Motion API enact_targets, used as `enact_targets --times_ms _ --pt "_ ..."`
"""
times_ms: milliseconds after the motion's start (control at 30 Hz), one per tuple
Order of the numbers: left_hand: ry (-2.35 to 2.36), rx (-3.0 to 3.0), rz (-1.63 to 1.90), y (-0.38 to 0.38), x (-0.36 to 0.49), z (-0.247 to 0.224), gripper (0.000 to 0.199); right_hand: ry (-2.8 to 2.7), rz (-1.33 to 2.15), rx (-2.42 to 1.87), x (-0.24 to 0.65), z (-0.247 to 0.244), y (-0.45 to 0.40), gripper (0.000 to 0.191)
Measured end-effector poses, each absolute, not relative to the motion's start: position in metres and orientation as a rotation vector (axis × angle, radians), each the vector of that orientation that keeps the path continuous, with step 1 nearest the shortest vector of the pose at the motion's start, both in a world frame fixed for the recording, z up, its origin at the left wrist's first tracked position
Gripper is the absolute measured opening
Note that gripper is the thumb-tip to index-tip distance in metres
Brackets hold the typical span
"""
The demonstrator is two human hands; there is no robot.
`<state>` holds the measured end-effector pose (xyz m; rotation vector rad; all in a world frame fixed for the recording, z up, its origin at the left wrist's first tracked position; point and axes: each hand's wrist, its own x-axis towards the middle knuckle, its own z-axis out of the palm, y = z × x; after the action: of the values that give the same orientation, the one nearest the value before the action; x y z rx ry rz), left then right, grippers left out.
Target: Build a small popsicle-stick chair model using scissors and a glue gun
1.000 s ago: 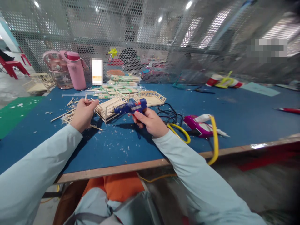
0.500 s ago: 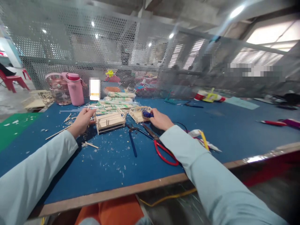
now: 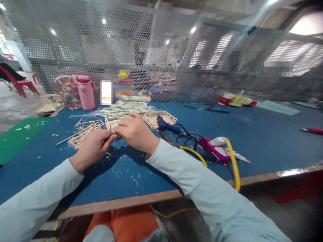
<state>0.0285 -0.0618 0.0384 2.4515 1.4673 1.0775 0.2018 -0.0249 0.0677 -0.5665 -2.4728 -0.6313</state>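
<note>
Lying in a loose heap towards the left edge of the table (image 3: 121,181): sticks (image 3: 84,136), most slanting away and to the right. Left hand (image 3: 92,148): just right of the heap, now brought in to the right hand. Thumb and fingertips drawn together, hardly any gap; pale speck at the tips, cannot tell whether it is a stick end. Frame (image 3: 114,124): behind the fingertips, left of the table's middle, well back from the near edge. Left end visible, with an upright post; remainder hidden by the right hand. Long axis reads as left to right, roughly along the near edge; floor seems to face up.

Right hand (image 3: 137,132): main change. One second ago it held the glue gun; now it is off it, fingers bent, tips meeting the left hand's. Contents of its grip, if any, not visible. Judgement: both hands are now free for fine fingerwork by the frame's left end.

Tray (image 3: 151,123): right of the right hand, long axis also left to right. Glue gun (image 3: 168,126): laid over the tray's near side, handle running to the right. Nozzle direction not clear.
</note>
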Motion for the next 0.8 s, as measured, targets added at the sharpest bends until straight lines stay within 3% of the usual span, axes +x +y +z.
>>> enact_targets --times_ms 300,500,633,800 --pt "1.493 2.448 1.037 -0.058 0.026 0.028 0.031 -2.518 -0.420 -0.548 0.208 0.045 -0.021 0.022" --pt "1.729 2.244 0.898 -0.051 0.016 0.027 0.044 -2.488 -0.424 -0.647 0.204 0.029 -0.008 0.027" --pt "1.876 2.172 0.937 -0.038 0.007 0.021 0.023 -2.404 -0.540 -0.795 0.197 0.021 -0.002 0.027" --pt "1.816 2.068 1.013 -0.033 0.009 0.013 0.029 -2.356 -0.579 -0.889 0.189 0.018 0.000 0.026"
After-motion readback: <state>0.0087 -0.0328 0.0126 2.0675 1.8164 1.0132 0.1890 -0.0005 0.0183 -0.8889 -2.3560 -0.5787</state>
